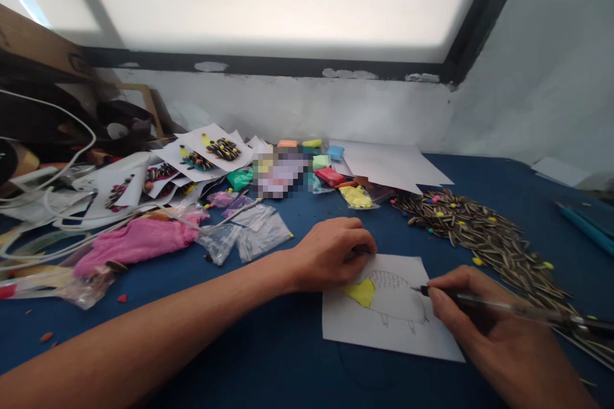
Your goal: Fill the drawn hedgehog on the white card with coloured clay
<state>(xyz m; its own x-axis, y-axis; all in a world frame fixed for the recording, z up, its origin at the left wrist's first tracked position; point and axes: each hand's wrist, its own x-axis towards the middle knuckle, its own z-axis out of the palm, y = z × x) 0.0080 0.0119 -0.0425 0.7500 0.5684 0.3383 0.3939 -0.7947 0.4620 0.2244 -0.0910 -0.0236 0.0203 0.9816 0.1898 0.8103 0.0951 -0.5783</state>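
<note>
A white sheet of paper (345, 326) lies on the blue table, with a pencil-like outline of a round-backed, four-legged animal drawn on it. Its head end is filled with a flat yellow patch (363, 293), and short strokes cover part of the back. My left hand (330, 255) rests on the sheet's upper left corner, fingers curled; whether they hold anything is hidden. In my right hand (484, 326) is a pen (508, 308), gripped near its tip. The tip meets the drawing at the upper right of the outline.
Striped sunflower seeds (499, 236) with small coloured balls lie in a heap at right. Colourful clay packets (330, 176) and blank sheets (384, 163) sit at the back. Seed-decorated cards (218, 148), pink clay (144, 243) and white cables (52, 201) crowd the left.
</note>
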